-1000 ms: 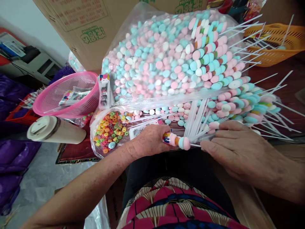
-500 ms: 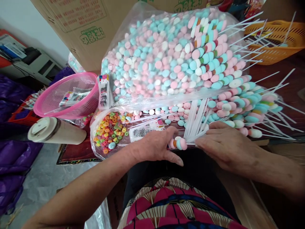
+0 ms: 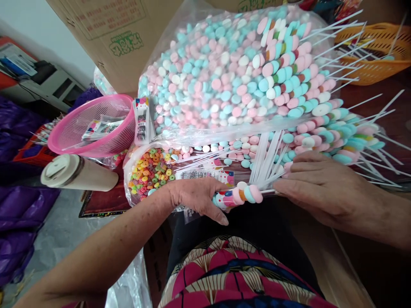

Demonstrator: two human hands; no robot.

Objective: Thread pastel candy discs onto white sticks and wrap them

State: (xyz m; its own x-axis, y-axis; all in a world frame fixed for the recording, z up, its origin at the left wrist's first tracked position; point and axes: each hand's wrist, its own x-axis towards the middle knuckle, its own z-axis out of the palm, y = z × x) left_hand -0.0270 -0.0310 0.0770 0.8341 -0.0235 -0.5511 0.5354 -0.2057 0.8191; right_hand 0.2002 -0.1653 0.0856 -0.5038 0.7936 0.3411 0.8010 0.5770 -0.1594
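Note:
Between my hands lies a marshmallow skewer [image 3: 247, 193], pink, white and blue pieces with an orange ring on a white stick. A clear printed wrapper [image 3: 223, 199] covers its left end. My left hand [image 3: 201, 196] is closed around the wrapped end, thumb below it. On the right, my right hand [image 3: 324, 188] pinches the stick, its fingertips partly hidden. Just beyond, a bundle of white sticks [image 3: 265, 160] lies beside the right fingers. Flat printed wrappers [image 3: 199, 175] lie behind my left hand, near colourful ring candies [image 3: 149, 171].
A big clear bag of marshmallows [image 3: 199, 85] fills the back, with finished skewers [image 3: 289, 77] stacked on its right. A pink basket [image 3: 91, 124] and a cream tumbler [image 3: 80, 173] stand left. An orange basket [image 3: 379, 51] is at the back right; a cardboard box [image 3: 96, 38] rises behind.
My left hand has slid left, and more of the skewer and its printed wrapper now shows. My right hand has moved slightly right, still pinching the stick.

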